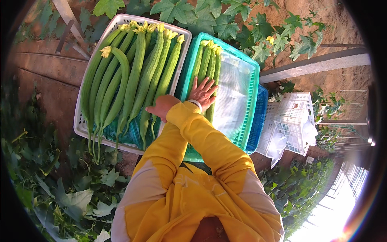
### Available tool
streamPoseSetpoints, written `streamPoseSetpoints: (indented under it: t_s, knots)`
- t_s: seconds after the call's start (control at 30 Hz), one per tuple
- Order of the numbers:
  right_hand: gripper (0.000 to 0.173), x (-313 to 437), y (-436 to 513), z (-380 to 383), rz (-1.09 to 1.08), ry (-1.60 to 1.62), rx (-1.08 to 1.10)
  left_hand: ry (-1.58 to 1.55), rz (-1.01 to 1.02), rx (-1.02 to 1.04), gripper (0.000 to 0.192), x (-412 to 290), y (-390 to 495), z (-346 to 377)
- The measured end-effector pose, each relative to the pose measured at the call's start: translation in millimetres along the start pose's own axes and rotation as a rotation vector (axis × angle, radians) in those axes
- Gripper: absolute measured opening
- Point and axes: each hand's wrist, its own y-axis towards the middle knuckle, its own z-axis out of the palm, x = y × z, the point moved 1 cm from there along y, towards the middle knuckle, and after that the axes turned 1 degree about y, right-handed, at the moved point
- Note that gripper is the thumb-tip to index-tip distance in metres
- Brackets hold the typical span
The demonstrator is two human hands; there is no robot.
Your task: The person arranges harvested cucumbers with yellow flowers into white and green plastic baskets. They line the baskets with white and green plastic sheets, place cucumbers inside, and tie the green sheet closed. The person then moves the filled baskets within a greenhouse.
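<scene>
My arms cross, the right forearm over the left. My left hand (203,93), a white band at its wrist, lies palm down with fingers spread on long green luffa gourds (206,65) in a turquoise plastic basket (255,90). Clear plastic sheeting (231,90) lines the basket beside them. My right hand (164,107) is over the rightmost luffa gourd (170,71) in a white plastic crate (79,121); its fingers are curled, and their hold on the gourd is hidden. Many gourds with yellow blossoms fill this crate, one with a bent neck (122,60) lying on top.
A blue basket (260,118) sits under the turquoise one's right side. Further right are white crates (291,112) with plastic bags (276,145). Leafy vines (226,25) grow beyond the baskets and at lower left. A pale beam (317,66) runs at upper right.
</scene>
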Motion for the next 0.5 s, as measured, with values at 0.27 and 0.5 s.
streamPoseSetpoints:
  t_s: [0.27, 0.5]
  knots:
    - [0.012, 29.5, 30.8, 112.1, -0.651, -0.800, -0.159, -0.053, 0.016, -0.071, 0.057, 0.6, -0.7, 2.2]
    - [0.016, 45.2, 33.9, 112.6, -0.824, -1.271, -0.108, -0.080, 0.010, -0.075, 0.056, 0.7, -0.4, 4.7]
